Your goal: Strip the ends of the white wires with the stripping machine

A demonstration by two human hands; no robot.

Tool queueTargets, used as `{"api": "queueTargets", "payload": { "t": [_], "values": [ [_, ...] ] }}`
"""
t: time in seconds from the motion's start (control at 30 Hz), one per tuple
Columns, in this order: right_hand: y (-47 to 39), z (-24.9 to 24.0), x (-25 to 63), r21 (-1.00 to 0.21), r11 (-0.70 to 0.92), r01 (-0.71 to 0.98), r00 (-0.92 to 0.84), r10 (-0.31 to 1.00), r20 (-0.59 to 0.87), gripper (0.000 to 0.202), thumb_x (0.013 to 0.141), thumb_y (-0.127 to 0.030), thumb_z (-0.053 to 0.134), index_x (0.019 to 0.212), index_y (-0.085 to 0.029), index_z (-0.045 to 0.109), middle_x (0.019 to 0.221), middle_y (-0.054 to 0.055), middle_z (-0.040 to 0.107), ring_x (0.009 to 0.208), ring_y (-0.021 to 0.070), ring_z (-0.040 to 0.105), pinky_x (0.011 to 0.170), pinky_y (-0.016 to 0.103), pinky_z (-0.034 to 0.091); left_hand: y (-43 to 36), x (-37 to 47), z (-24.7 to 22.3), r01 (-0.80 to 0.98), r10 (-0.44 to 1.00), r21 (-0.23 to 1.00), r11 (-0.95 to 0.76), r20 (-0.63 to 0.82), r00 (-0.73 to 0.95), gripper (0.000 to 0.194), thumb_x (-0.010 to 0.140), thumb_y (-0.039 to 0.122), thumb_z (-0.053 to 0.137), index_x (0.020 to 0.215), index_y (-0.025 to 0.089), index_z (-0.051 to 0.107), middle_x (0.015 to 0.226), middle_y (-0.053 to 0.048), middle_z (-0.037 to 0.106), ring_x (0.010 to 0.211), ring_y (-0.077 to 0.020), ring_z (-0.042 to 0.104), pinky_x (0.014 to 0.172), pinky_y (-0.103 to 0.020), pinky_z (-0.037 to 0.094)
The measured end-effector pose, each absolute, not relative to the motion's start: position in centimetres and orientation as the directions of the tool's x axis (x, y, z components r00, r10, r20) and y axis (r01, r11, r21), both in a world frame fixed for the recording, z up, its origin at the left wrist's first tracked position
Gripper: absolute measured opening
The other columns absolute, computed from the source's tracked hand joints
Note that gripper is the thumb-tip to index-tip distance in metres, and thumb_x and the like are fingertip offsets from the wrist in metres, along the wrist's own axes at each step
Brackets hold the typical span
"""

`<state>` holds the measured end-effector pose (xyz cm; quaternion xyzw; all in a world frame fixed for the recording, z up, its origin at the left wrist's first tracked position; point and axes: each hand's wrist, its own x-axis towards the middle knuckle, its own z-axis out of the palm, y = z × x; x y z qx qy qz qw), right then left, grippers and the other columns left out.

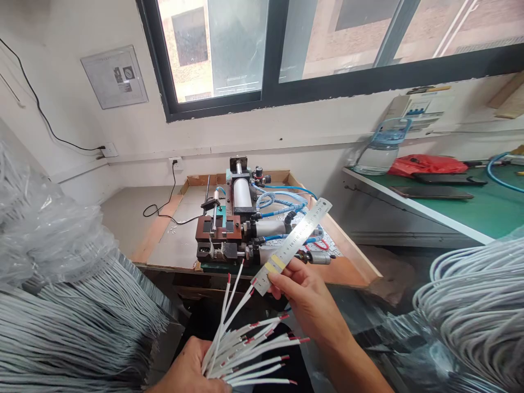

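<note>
My left hand is closed round a bunch of white cables at the bottom middle. Their far ends fan out, with short red and dark inner wires showing at the tips. My right hand pinches a metal ruler near its lower end, where a yellow band crosses it. The ruler slants up to the right. One cable's red tip meets the ruler's lower end; whether my right fingers also touch that cable is hard to tell. Behind the ruler stands a pneumatic machine with cylinders and blue hoses.
A wooden-edged bench carries the machine and small white scraps. Bundles of grey-white cables hang at left and right. On a green table at right are a water jug, a red bag and a phone.
</note>
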<state>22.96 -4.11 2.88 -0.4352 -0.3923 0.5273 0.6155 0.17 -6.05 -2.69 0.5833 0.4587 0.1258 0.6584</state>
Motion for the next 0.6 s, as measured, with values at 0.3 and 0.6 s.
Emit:
{"api": "queueTargets", "payload": {
  "t": [0.3, 0.6],
  "values": [
    [-4.32, 2.89, 22.88, -0.957, 0.069, -0.281, 0.158, 0.987, 0.025, 0.022, 0.069, -0.034, 0.066, 0.078, -0.016, 0.059, 0.066, 0.003, 0.059, 0.052, 0.0121, 0.046, 0.046, 0.023, 0.036, -6.04, 0.36, -2.58, 0.361, 0.695, 0.894, 0.265, -0.436, 0.571, 0.007, 0.055, 0.017, 0.06, 0.06, 0.012, 0.059, 0.051, 0.006, 0.033, 0.051, -0.0075, 0.025, 0.046, -0.021, 0.024],
    [-4.49, 2.6, 22.84, -0.956, 0.088, -0.281, 0.151, 0.987, 0.046, 0.014, 0.07, -0.028, 0.065, 0.077, -0.017, 0.059, 0.065, 0.001, 0.059, 0.053, 0.0113, 0.047, 0.049, 0.022, 0.036, -5.89, 0.63, -2.14, 0.372, 0.707, 0.875, 0.309, -0.473, 0.526, 0.009, 0.053, 0.015, 0.064, 0.058, 0.012, 0.057, 0.05, 0.007, 0.038, 0.05, -0.0079, 0.032, 0.048, -0.021, 0.028]
  ]
}}
